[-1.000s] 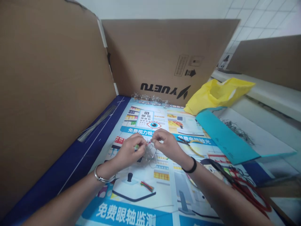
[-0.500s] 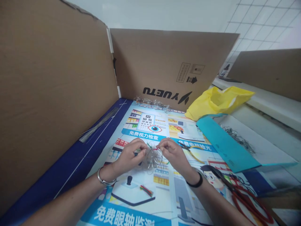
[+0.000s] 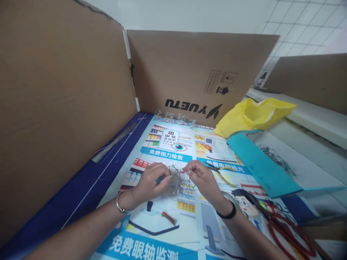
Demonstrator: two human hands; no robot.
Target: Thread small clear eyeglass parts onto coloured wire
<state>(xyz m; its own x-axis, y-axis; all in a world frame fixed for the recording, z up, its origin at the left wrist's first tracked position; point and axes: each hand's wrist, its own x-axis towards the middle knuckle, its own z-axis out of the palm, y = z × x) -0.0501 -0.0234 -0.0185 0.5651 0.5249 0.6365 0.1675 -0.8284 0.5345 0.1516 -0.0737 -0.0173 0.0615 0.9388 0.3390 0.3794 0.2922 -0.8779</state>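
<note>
My left hand [image 3: 150, 182] and my right hand [image 3: 202, 177] meet over a printed poster mat [image 3: 173, 231]. Between them sits a small tangled bundle of clear wire loops [image 3: 176, 182] with red and green bits in it. Both hands pinch this bundle from opposite sides, fingers closed. A silver bangle circles my left wrist and a black band my right. A short bunch of red and green wire pieces [image 3: 168, 217] lies on the mat just below my hands.
Cardboard walls [image 3: 189, 72] stand at the left and back. Pliers [image 3: 221, 172] lie right of my right hand. Red-handled scissors [image 3: 282, 224] rest at the lower right. A yellow bag [image 3: 255, 113], a teal folder [image 3: 257, 166] and thin wire strands [image 3: 111, 144] are nearby.
Both hands stayed pinched on the wire bundle, drawing slightly closer together and lower on the mat. The camera view shifted a little.
</note>
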